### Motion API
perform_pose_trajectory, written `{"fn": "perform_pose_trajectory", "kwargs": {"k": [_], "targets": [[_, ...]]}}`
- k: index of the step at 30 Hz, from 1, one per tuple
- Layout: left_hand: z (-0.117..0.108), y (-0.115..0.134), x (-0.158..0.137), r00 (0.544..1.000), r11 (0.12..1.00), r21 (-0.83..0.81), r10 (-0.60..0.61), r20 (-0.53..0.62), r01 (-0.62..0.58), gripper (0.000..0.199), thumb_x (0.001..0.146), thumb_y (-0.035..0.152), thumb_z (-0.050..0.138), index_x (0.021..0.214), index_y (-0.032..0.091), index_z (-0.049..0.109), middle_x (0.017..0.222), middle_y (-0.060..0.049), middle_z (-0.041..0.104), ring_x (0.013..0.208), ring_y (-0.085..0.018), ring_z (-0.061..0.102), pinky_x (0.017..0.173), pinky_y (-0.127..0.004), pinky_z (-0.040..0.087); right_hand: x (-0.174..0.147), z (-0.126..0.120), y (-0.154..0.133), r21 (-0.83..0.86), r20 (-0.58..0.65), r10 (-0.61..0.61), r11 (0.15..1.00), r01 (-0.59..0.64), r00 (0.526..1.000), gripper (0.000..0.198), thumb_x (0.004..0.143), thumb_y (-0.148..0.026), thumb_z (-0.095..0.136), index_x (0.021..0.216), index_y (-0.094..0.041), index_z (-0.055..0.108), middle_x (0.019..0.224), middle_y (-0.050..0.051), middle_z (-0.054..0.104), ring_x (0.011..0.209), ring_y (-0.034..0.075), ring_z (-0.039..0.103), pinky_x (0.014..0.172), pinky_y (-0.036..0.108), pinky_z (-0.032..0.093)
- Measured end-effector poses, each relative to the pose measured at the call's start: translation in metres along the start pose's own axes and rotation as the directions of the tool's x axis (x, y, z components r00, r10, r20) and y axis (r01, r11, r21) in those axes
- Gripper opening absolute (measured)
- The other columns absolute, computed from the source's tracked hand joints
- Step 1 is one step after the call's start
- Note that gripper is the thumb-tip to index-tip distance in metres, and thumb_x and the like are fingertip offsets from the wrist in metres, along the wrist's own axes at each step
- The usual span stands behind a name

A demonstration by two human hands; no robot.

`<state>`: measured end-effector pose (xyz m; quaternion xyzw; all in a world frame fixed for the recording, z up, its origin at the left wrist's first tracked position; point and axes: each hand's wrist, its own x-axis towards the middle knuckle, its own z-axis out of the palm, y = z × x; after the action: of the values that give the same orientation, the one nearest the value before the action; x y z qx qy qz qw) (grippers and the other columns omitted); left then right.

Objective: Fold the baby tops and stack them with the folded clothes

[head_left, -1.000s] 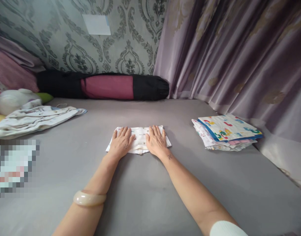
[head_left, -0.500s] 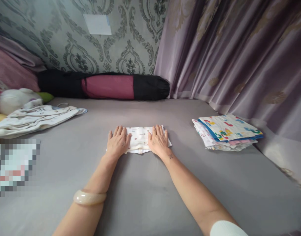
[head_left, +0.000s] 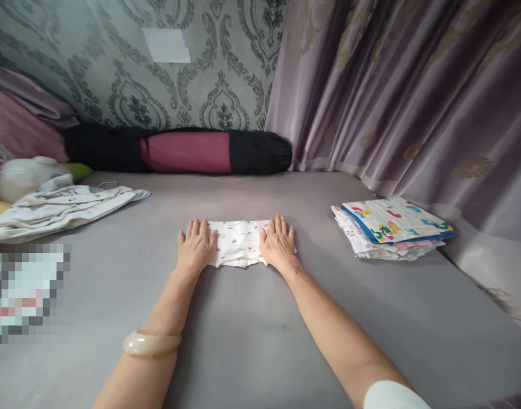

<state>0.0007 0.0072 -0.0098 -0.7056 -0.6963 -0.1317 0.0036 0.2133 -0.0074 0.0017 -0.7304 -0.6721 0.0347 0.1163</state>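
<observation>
A small white folded cloth garment with tiny printed figures lies flat on the grey bed sheet. My left hand rests palm down over its left end, fingers stretched out. Over the right end, my right hand is laid flat with its fingers slightly apart. Both hands touch the cloth without gripping it, and they hide its two ends. Along its near edge, a bit of the underlayer shows.
At the right lies a stack of folded cloths, the top one colourfully printed. A rumpled white garment and a plush toy are at the left. Along the wall stretches a black and maroon roll; a purple curtain hangs at the right.
My left hand has slid a little to the left and my right hand slightly to the right. More of the cloth's middle shows between them.
</observation>
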Motion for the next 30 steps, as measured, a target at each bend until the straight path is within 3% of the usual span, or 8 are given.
{"fn": "perform_pose_trajectory", "kwargs": {"k": [5,10,16,21,25,28,30], "targets": [[0.004,-0.003,0.002,0.998,1.000,-0.021,-0.016,0.061,0.017,0.062,0.096,0.045,0.019,0.144,0.009,0.037,0.148,-0.021,0.039,0.140,-0.036,0.031,0.110,-0.059,0.025,0.001,0.004,0.002,0.029,0.010,0.008,1.000,-0.008,1.000,0.061,0.099,-0.039,0.024,0.146,-0.002,0.033,0.155,0.020,0.024,0.144,0.031,0.017,0.114,0.049,0.015],[-0.006,0.002,-0.001,0.999,0.999,-0.023,-0.033,0.017,0.033,0.060,0.095,0.043,0.022,0.137,0.008,0.044,0.141,-0.023,0.047,0.133,-0.038,0.040,0.106,-0.056,0.032,0.000,-0.001,-0.001,0.089,0.002,0.045,0.995,-0.045,0.999,0.058,0.097,-0.037,0.031,0.144,-0.003,0.037,0.154,0.020,0.026,0.143,0.031,0.022,0.113,0.047,0.019],[-0.026,-0.009,-0.003,0.989,0.988,0.063,-0.145,0.039,0.142,0.059,0.089,0.050,0.029,0.112,0.007,0.063,0.115,-0.029,0.059,0.112,-0.042,0.055,0.085,-0.051,0.045,0.000,-0.030,0.019,0.181,-0.018,0.147,0.973,-0.141,0.989,0.046,0.091,-0.028,0.043,0.130,-0.007,0.051,0.132,0.020,0.055,0.121,0.025,0.053,0.099,0.032,0.041],[-0.025,-0.032,0.016,0.937,0.968,0.035,-0.250,0.243,0.249,0.048,0.081,0.059,0.041,0.098,0.021,0.066,0.096,-0.009,0.072,0.093,-0.033,0.064,0.069,-0.037,0.048,-0.001,-0.050,0.036,0.144,0.135,0.224,0.959,-0.243,0.965,0.035,0.091,-0.029,0.042,0.112,-0.015,0.066,0.119,0.017,0.065,0.115,0.027,0.059,0.093,0.035,0.046],[-0.027,-0.035,0.034,0.888,0.949,-0.049,-0.273,0.371,0.312,0.035,0.077,0.053,0.051,0.067,0.023,0.065,0.065,-0.002,0.071,0.082,-0.028,0.066,0.062,-0.029,0.045,0.004,-0.056,0.036,0.176,0.217,0.229,0.947,-0.269,0.949,0.037,0.086,-0.032,0.052,0.116,-0.015,0.066,0.122,0.017,0.064,0.116,0.026,0.060,0.091,0.033,0.048],[-0.027,-0.034,0.039,0.852,0.916,-0.118,-0.302,0.428,0.384,0.033,0.070,0.054,0.058,0.054,0.026,0.062,0.048,0.003,0.064,0.074,-0.025,0.067,0.059,-0.026,0.045,0.009,-0.060,0.037,0.215,0.271,0.223,0.934,-0.285,0.936,0.038,0.082,-0.030,0.056,0.115,-0.014,0.067,0.120,0.016,0.066,0.113,0.026,0.062,0.088,0.030,0.050],[-0.027,-0.034,0.039,0.874,0.915,-0.137,-0.305,0.378,0.379,0.035,0.064,0.061,0.061,0.052,0.029,0.062,0.042,0.007,0.061,0.067,-0.022,0.067,0.056,-0.024,0.045,0.011,-0.062,0.040,0.240,0.300,0.213,0.927,-0.290,0.930,0.038,0.080,-0.028,0.058,0.114,-0.013,0.068,0.118,0.016,0.067,0.111,0.026,0.063,0.085,0.028,0.051]]}}
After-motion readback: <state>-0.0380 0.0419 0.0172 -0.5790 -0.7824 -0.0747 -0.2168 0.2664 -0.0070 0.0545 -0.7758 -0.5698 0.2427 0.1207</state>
